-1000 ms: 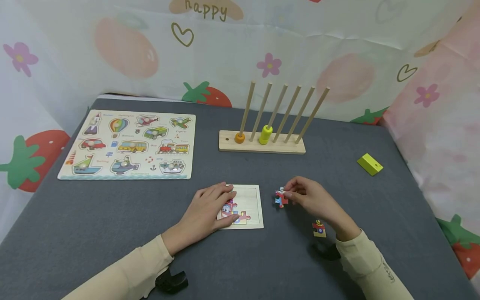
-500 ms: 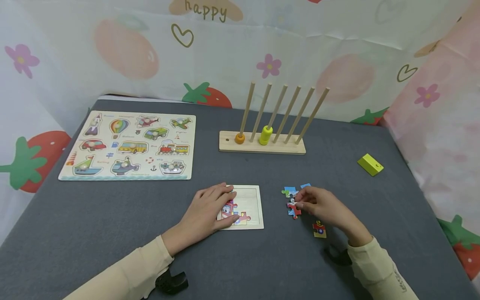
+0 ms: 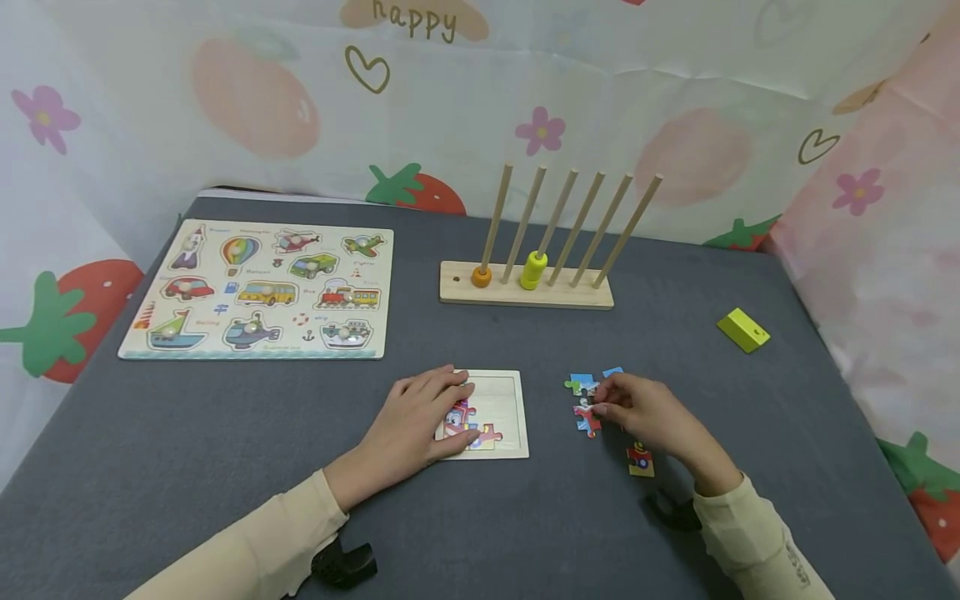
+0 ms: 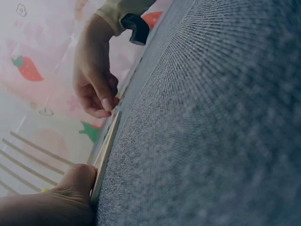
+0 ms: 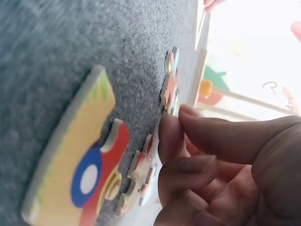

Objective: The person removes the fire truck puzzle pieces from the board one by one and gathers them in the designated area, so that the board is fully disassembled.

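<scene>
My left hand (image 3: 420, 417) lies flat over the left side of a small pale puzzle board (image 3: 510, 400), fingers spread and thumb on its lower part. A few joined pink and blue pieces (image 3: 457, 417) show in the board; the hand hides the rest. To the board's right, my right hand (image 3: 637, 412) pinches the edge of a red and blue puzzle piece (image 3: 587, 421) between thumb and forefinger, low at the cloth. Close by lie a blue and green puzzle piece (image 3: 581, 382) and another blue piece (image 3: 612, 372), partly hidden. A red and yellow wheel piece (image 5: 89, 174) lies nearer the wrist.
A vehicle peg-puzzle board (image 3: 277, 292) lies at the back left. Behind the small board stands a wooden rack (image 3: 525, 293) with several upright pegs and a few beads. A yellow block (image 3: 743, 330) sits at the right. Patterned cloth (image 3: 585, 100) hangs behind the table.
My right hand has moved right and slightly toward me with the red and blue puzzle piece, uncovering the blue and green one, then stayed there. The left hand keeps its place on the board.
</scene>
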A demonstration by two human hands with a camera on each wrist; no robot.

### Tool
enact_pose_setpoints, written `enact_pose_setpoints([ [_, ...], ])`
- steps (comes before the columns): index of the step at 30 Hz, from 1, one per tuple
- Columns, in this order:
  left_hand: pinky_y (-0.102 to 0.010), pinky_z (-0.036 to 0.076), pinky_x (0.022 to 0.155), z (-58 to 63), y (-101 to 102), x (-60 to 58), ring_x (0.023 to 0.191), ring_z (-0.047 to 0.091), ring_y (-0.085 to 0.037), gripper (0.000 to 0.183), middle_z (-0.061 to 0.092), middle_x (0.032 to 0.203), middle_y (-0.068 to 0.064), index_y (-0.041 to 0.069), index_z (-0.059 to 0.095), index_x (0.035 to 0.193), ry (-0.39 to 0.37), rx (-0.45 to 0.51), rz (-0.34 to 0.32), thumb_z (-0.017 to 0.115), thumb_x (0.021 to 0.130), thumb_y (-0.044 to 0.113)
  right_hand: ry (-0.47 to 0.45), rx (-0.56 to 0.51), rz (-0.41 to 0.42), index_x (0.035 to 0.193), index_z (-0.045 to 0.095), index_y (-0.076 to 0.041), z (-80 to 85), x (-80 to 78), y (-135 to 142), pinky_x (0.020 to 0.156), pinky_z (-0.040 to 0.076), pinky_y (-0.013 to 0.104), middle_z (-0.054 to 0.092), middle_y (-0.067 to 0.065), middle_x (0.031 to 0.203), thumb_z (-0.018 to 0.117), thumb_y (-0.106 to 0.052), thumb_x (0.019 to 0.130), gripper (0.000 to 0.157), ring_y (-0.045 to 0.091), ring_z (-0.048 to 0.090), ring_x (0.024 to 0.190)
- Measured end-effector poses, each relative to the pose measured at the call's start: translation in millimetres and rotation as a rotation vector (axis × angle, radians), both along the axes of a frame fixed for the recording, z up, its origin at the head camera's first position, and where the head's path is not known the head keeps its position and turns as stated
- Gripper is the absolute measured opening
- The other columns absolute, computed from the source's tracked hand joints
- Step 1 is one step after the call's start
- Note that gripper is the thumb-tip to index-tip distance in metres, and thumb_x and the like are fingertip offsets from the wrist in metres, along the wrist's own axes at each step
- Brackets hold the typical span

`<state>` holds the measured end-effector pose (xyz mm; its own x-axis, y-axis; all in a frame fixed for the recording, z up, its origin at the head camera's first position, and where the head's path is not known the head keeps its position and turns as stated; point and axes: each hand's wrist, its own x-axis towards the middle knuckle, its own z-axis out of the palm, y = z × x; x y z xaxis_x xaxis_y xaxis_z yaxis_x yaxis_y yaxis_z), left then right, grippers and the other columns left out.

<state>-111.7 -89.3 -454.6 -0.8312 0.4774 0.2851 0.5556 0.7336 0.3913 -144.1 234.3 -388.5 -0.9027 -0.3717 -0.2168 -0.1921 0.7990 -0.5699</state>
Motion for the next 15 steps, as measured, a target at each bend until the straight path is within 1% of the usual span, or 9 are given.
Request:
enact_pose_setpoints([
  [2,-0.047,0.035,0.101,0.2,0,0.0,0.137,0.038,-0.020,0.055,0.051,0.138,-0.002,0.014,0.058,0.132,0.004,0.002,-0.002,0.062,0.089,0.049,0.046,0.028,0.028,0.096,0.062,-0.007,1.6,2.5,-2,0.061,0.046,0.028,0.063,0.000,0.079,0.065,-0.012,0.091,0.008,0.010,0.055,0.067],
  [5,-0.047,0.035,0.100,0.4,-1,0.0,0.137,0.038,-0.020,0.055,0.051,0.138,-0.002,0.013,0.058,0.132,0.004,0.005,-0.003,0.062,0.089,0.048,0.084,0.068,0.074,0.097,0.061,-0.006,3.1,6.6,-4,0.058,0.044,0.026,0.059,-0.003,0.071,0.067,-0.012,0.090,0.011,0.007,0.051,0.059],
  [9,-0.047,0.035,0.100,0.1,-1,-0.3,0.137,0.037,-0.020,0.056,0.051,0.138,-0.002,0.013,0.058,0.132,0.004,0.005,-0.004,0.062,0.089,0.049,0.090,0.091,0.113,0.101,0.059,-0.004,3.1,10.3,-7,0.052,0.040,0.024,0.053,-0.006,0.064,0.069,-0.013,0.088,0.018,0.005,0.045,0.049],
  [15,-0.047,0.035,0.100,-0.9,-1,-0.8,0.137,0.038,-0.020,0.055,0.051,0.138,-0.002,0.013,0.059,0.131,0.016,0.004,-0.007,0.062,0.089,0.049,0.079,0.101,0.128,0.104,0.058,-0.006,4.2,11.4,-5,0.051,0.039,0.024,0.051,-0.006,0.064,0.070,-0.012,0.087,0.021,0.005,0.044,0.046],
])
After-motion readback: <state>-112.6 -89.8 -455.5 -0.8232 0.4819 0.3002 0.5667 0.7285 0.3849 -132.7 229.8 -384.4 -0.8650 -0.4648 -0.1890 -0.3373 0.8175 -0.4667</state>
